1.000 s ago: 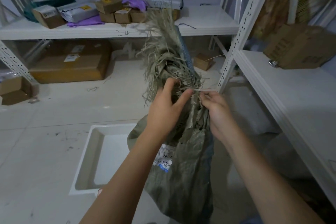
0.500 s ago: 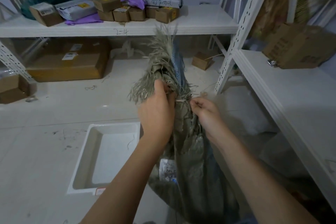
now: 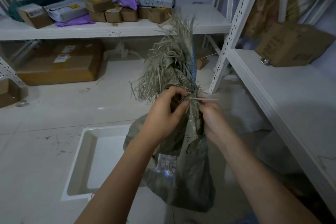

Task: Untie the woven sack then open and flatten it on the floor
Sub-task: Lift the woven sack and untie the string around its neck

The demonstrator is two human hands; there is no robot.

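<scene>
A grey-green woven sack (image 3: 189, 178) hangs upright in front of me, its frayed top (image 3: 169, 63) fanning out above a tied neck. A white label is stuck on its lower front. My left hand (image 3: 163, 114) grips the bunched neck from the left. My right hand (image 3: 209, 112) pinches a thin pale tie strip (image 3: 203, 98) that sticks out to the right of the knot. The knot itself is partly hidden by my fingers.
A white rectangular tray (image 3: 87, 162) lies on the pale floor at lower left. White metal shelving (image 3: 269, 85) runs along the right, with a cardboard box (image 3: 292, 45) on it. The back shelf (image 3: 116, 29) holds several small parcels; a large carton (image 3: 60, 63) sits under it.
The sack's top has shifted a little right and up in view. My right hand has drawn the tie strip out to the right; my left hand still holds the neck.
</scene>
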